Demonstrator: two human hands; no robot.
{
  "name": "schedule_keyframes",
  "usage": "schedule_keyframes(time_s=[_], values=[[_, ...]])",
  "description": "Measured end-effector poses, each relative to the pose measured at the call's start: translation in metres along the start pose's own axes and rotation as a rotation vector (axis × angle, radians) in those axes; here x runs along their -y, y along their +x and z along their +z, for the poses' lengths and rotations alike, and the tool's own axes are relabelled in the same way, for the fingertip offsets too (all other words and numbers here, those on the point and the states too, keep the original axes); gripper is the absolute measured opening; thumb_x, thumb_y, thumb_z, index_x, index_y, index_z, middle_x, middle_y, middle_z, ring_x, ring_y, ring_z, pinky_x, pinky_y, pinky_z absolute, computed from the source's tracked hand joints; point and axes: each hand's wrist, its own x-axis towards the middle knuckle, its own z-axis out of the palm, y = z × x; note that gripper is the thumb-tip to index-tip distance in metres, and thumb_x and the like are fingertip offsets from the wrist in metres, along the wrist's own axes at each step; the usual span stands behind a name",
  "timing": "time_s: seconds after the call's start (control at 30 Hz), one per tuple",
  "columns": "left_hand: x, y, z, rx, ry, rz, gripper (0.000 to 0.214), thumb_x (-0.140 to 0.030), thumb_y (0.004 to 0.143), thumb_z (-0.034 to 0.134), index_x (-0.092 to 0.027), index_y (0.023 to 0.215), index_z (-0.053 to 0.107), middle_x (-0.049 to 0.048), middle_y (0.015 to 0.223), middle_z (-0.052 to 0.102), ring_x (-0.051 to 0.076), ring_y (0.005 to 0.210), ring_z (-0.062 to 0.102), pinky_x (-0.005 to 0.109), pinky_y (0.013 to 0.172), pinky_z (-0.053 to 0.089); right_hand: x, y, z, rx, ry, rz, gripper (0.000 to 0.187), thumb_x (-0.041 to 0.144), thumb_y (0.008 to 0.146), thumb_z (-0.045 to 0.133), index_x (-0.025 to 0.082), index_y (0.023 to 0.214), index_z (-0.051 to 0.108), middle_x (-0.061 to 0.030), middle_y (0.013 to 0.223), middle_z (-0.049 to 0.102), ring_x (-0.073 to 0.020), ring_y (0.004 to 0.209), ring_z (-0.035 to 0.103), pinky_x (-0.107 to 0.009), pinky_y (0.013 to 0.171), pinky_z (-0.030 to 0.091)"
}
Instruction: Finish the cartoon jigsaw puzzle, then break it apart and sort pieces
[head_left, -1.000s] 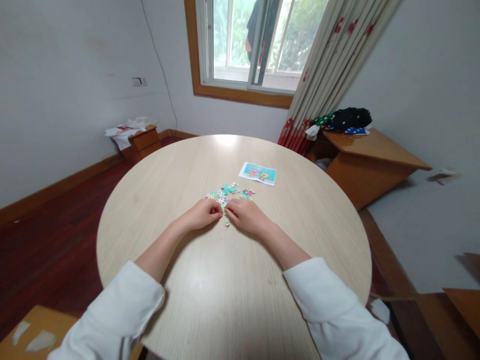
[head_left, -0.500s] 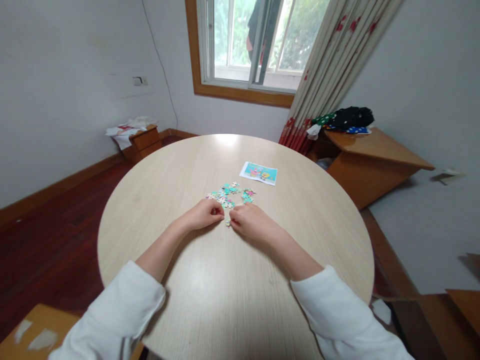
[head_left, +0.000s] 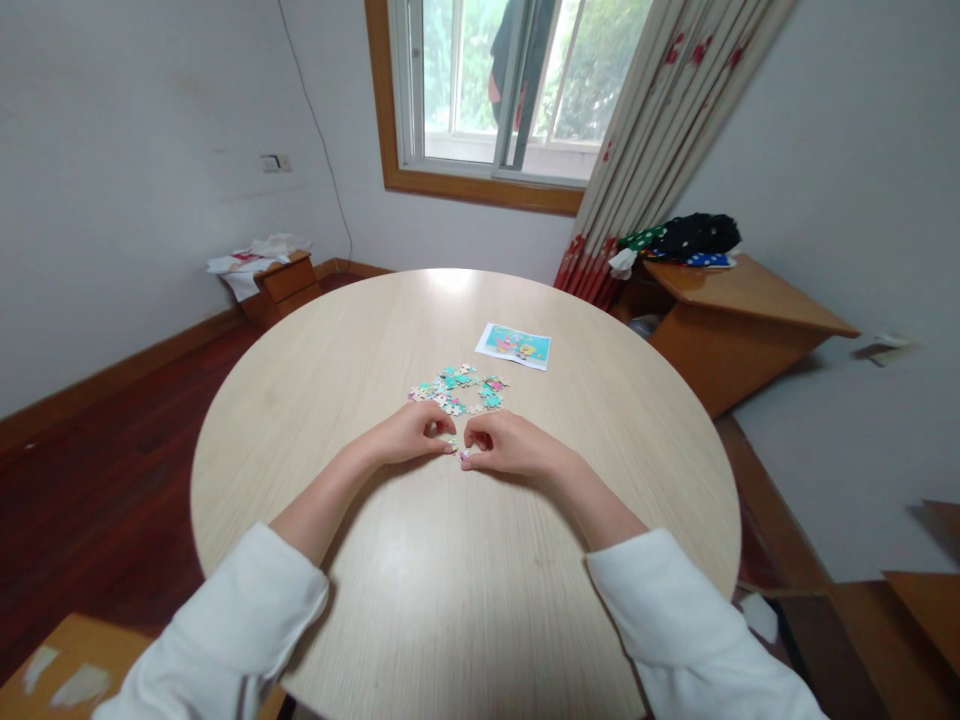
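Note:
My left hand (head_left: 411,433) rests on the table with thumb and fingers curled round a small puzzle piece (head_left: 453,446) at their tips. Just to its right, my right hand (head_left: 511,443) pinches another small puzzle piece (head_left: 465,456), with pink and pale colours showing. A narrow gap lies between the two pieces. Beyond my hands spreads a loose heap of puzzle pieces (head_left: 454,380), teal, white and pink, some seemingly showing their plain backs. Farther back lies a printed picture sheet (head_left: 514,345) with cartoon figures on a teal ground.
The round pale wooden table (head_left: 420,580) fills the middle. A tilted wooden cabinet (head_left: 739,315) with dark clothes (head_left: 697,237) on it stands at the right, beside a curtain (head_left: 660,130). A small wooden stand (head_left: 287,283) bearing white cloth is at the back left.
My right hand has come slightly nearer to me, and its fingertips now hold a piece in view. My left fingertips have moved onto the small piece that lay between the hands.

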Motion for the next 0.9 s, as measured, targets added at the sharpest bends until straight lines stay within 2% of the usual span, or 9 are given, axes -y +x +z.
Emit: schedule_keyframes(time_s=[0.27,0.9], values=[[-0.002,0.0,0.0,0.028,0.004,0.033,0.019,-0.03,0.071,0.064,-0.016,0.082,0.071,0.0015,0.073,0.059,0.013,0.067,0.048,0.025,0.061,0.036,-0.012,0.004,0.003,0.005,0.098,0.02,0.009,0.023,0.075,0.063,0.015,0.079,0.066,0.0012,0.065,0.057,-0.0095,0.06,0.048,-0.022,0.057,0.031],[-0.005,0.0,0.001,0.042,-0.001,0.037,0.017,-0.028,0.071,0.065,-0.016,0.082,0.07,0.0006,0.07,0.058,0.012,0.066,0.048,0.024,0.06,0.036,-0.011,0.006,0.007,0.009,0.174,0.034,0.008,0.019,0.076,0.06,0.014,0.08,0.065,0.0034,0.06,0.05,-0.0085,0.057,0.043,-0.021,0.055,0.03]])
